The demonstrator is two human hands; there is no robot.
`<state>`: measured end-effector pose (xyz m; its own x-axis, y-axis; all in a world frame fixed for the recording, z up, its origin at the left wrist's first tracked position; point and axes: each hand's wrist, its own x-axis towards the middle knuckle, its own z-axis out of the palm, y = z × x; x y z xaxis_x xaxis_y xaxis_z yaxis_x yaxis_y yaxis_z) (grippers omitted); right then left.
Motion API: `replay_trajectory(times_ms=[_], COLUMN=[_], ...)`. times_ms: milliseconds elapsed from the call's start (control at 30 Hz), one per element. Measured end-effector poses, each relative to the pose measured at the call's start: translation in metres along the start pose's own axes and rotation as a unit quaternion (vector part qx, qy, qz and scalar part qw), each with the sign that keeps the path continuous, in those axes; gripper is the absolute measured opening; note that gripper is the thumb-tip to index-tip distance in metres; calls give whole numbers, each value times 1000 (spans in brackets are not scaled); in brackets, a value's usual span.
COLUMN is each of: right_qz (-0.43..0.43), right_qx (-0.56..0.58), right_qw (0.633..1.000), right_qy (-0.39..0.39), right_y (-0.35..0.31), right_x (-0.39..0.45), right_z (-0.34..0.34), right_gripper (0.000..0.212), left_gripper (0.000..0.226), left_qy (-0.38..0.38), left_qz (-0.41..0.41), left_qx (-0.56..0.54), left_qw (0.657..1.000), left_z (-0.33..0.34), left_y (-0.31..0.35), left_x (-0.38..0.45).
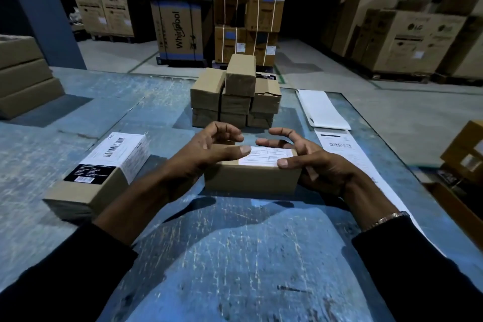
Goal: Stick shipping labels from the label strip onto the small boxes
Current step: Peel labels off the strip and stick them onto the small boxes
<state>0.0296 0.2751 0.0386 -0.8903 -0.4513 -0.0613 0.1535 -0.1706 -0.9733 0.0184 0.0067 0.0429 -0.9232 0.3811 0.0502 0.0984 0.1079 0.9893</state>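
Between the two hands on the blue table (235,243), the small box (251,178) lies with its long axis left to right, its label (264,155) pressed at each end by the thumbs of the left hand (206,151) and right hand (313,165), fingers loosely spread.

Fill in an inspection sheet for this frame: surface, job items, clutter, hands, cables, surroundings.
Surface: scratched blue table.
Job items: small box in front, label on its top; labelled box to its left; box stack behind; label strip at right.
Clutter: white sheets far right.
Hands: left hand and right hand flank the small box, thumbs pressing the label.
Cables: nothing seen.
Surroundings: large warehouse cartons on the floor.
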Motion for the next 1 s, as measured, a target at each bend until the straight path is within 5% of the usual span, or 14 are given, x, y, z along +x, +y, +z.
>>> replay_trajectory(times_ms=[100,333,433,567,833,933,1000], right_qz=[-24,-137,-113,-35,-43,-56,-28], right_qx=[52,222,128,-106,22,57,48], right_qw=[998,965,983,991,996,991,997], right_qy=[0,9,71,77,79,109,62], right_y=[2,1,-1,4,2,0,-2], right_x=[0,1,4,5,6,8,2], right_z=[-2,-12,-7,9,12,9,6], right_gripper=[82,69,57,69,40,38,44], left_gripper=[61,69,64,70,14,9,10], left_qy=[29,25,48,93,88,96,96], left_qz=[-8,-61,-79,-29,-21,-9,-1], left_qx=[86,-82,-98,60,86,84,101], left_qw=[996,994,991,993,992,992,990], left_z=[7,-1,3,15,15,18,18], left_y=[-3,0,-1,2,3,1,-1], left_x=[-2,5,4,1,1,1,0])
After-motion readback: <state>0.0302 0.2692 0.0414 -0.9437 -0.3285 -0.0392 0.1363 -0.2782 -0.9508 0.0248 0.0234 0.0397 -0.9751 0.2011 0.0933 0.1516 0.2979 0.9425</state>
